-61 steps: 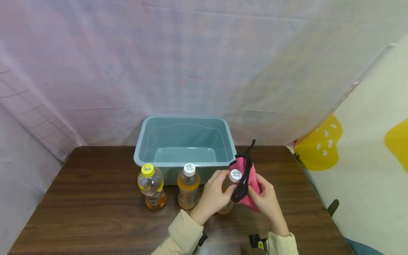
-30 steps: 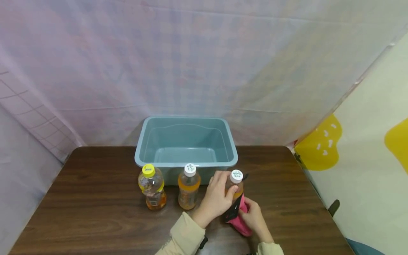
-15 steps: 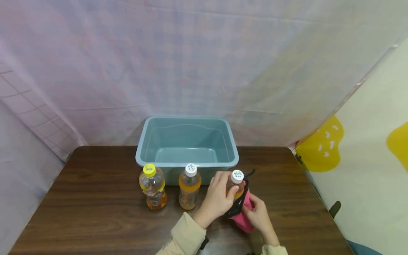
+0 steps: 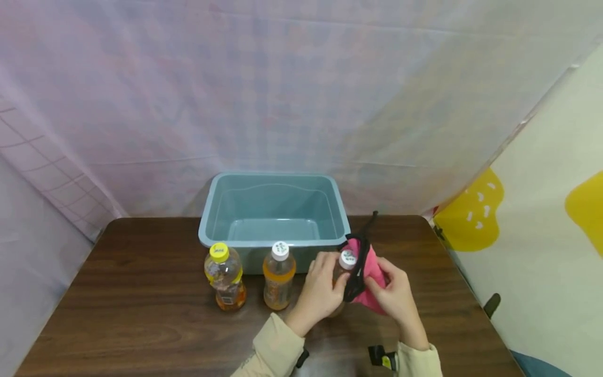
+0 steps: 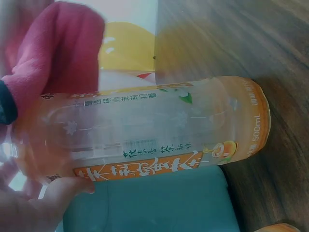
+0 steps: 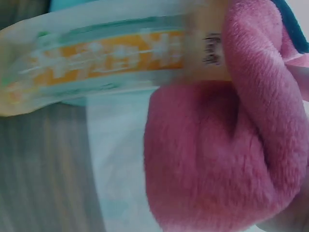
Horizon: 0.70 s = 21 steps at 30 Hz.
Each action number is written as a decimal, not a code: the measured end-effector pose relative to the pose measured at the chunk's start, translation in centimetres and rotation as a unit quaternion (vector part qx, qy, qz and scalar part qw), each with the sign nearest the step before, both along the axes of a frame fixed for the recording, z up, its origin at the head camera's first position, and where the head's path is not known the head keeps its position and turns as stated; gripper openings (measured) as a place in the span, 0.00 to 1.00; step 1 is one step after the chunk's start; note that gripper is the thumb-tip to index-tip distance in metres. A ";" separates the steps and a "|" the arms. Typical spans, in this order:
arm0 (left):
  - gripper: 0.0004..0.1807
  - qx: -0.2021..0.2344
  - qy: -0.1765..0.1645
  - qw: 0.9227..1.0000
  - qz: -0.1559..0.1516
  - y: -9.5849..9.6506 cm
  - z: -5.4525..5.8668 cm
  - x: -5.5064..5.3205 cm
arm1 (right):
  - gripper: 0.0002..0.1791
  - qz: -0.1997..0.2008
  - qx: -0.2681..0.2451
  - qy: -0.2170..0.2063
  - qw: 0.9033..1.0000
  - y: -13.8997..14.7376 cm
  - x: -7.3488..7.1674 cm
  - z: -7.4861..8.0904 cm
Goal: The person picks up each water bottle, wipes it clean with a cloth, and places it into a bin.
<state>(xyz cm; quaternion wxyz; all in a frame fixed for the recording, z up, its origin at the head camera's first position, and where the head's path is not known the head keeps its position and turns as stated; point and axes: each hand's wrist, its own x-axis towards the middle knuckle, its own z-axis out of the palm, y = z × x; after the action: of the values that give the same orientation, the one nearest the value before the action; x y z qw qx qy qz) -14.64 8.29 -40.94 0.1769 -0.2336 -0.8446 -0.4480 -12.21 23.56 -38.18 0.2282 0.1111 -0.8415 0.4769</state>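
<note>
My left hand (image 4: pixel 322 289) grips a clear plastic tea bottle (image 4: pixel 348 259) with a white cap, around its upper part. In the left wrist view the bottle (image 5: pixel 145 130) shows an orange-and-clear label, and the thumb (image 5: pixel 63 193) lies along its side. My right hand (image 4: pixel 397 294) pinches a pink fleecy cloth (image 4: pixel 373 272) with black edging and a black cord. That cloth lies against the bottle's right side, near the cap. Up close in the right wrist view, the folded pink cloth (image 6: pixel 203 150) touches the upper end of the bottle (image 6: pixel 106 55); the fingers are mostly hidden there.
A second white-capped bottle (image 4: pixel 279 280) stands left of my left hand. Further left is a yellow-capped bottle (image 4: pixel 225 280) with amber liquid. Behind them sits a blue-grey plastic tub (image 4: pixel 278 243) on the brown wooden table (image 4: pixel 141 303), close to the curtain.
My right hand has gone down the bottle with the pink cloth and come back up to beside the cap. My left hand keeps its grip on the bottle.
</note>
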 end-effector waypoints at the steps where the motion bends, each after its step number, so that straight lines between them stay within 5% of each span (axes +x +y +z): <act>1: 0.16 -0.001 0.001 1.000 0.001 0.0 0.0 0.0 | 0.16 0.003 0.005 -0.001 1.000 0.2 -0.3 -0.1; 6: 0.16 -0.002 -0.004 1.000 0.005 -0.1 0.0 -0.1 | 0.16 0.002 0.013 -0.022 1.000 0.8 -0.8 -0.9; 21: 0.16 -0.018 -0.011 1.000 0.007 0.0 -0.3 -0.2 | 0.13 0.009 -0.092 -0.105 0.990 1.0 -0.1 -6.1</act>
<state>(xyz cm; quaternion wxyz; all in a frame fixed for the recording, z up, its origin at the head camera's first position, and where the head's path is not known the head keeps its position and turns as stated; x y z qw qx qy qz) -14.80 8.25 -41.26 0.1666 -0.2261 -0.8562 -0.4337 -12.32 24.57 -44.31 0.1430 0.0467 -0.8126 0.5631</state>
